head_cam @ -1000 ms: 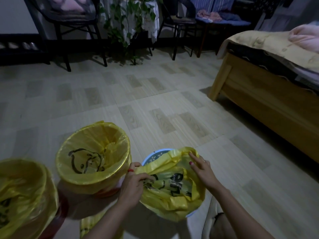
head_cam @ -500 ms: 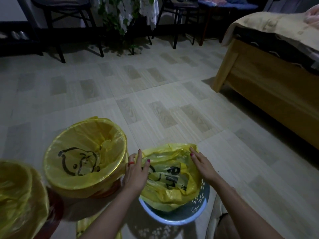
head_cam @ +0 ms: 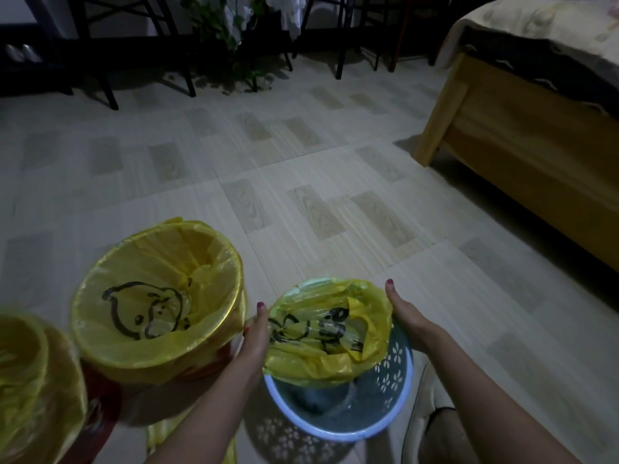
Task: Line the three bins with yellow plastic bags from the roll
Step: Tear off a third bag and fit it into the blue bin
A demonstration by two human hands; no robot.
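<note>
floor (head_cam: 301, 182) carries three bins in a row along its near edge. middle bin (head_cam: 157, 306), largest in view, is fully lined, its yellow film folded over the rim; left bin (head_cam: 30, 380), cut by the near left corner, is lined likewise. blue perforated bin (head_cam: 395, 380), at right, holds the third yellow bag (head_cam: 328, 333), whose mouth has spread wider over the last second and now covers the far rim; the near rim remains bare, so lining is judged nearly complete. left hand (head_cam: 256, 336) and right hand (head_cam: 407, 316) are pressed flat against opposite sides of the bag, fingers extended, pinching nothing visible.
</note>
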